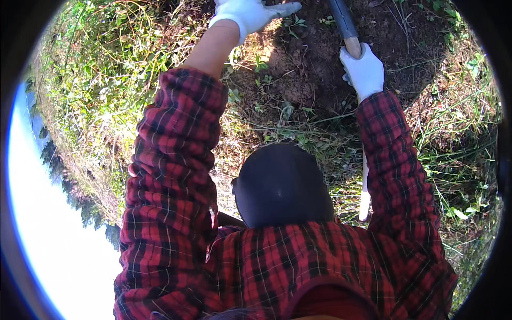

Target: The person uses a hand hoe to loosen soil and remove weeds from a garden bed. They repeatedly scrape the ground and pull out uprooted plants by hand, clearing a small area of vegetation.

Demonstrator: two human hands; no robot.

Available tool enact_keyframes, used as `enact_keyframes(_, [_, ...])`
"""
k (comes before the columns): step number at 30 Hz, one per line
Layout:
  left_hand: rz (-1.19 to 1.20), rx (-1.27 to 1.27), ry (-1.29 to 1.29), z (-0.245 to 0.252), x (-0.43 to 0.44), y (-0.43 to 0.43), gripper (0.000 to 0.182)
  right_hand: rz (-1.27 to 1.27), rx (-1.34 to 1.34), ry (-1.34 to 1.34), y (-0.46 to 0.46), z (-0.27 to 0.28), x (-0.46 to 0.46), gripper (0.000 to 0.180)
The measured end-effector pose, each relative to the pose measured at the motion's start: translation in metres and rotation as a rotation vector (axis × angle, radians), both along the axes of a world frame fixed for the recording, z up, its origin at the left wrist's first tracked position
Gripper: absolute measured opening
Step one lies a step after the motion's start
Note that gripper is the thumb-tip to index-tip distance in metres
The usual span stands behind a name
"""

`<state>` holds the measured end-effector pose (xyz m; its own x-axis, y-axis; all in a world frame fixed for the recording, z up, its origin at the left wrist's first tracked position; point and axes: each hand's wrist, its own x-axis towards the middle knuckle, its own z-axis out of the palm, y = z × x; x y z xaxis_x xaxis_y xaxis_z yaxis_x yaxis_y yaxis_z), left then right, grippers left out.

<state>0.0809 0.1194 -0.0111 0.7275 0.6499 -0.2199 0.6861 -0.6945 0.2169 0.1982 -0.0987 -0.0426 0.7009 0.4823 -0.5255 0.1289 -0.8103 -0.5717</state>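
My right hand (363, 73), in a white work glove, grips the wooden handle (352, 47) of a long tool just below its dark metal socket (343, 19). The tool's head lies beyond the top edge of the view. The handle's pale lower end (364, 204) shows beside my right sleeve. My left hand (248, 18), also gloved in white, reaches low over the soil at the top. Its thumb sticks out to the right and I see nothing held in it. The other fingertips are cut off by the frame.
Bare brown soil (320, 76) with small green weeds lies between my hands. Leafy undergrowth (116, 64) spreads to the left, and long grass (452, 160) to the right. A dark rounded shape (280, 184), seemingly my bent knee, is before my chest. Trees (76, 192) stand far left.
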Motion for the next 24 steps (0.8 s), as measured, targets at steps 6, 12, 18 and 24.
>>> enact_keyframes(6, [-0.021,0.171,0.523,-0.041,-0.111,0.055,0.109,-0.009,-0.008,0.047,-0.007,0.000,0.004,0.044])
enact_keyframes(12, [0.195,0.254,0.756,-0.036,-0.155,0.100,0.102,-0.040,0.028,0.124,-0.005,0.003,0.004,0.041])
enact_keyframes(18, [0.188,0.177,0.779,-0.044,-0.124,0.050,0.117,-0.122,0.093,0.265,-0.001,0.013,0.002,0.037])
enact_keyframes(24, [0.209,0.108,0.740,-0.037,-0.120,0.022,0.121,-0.118,0.138,0.320,-0.004,0.008,0.006,0.036])
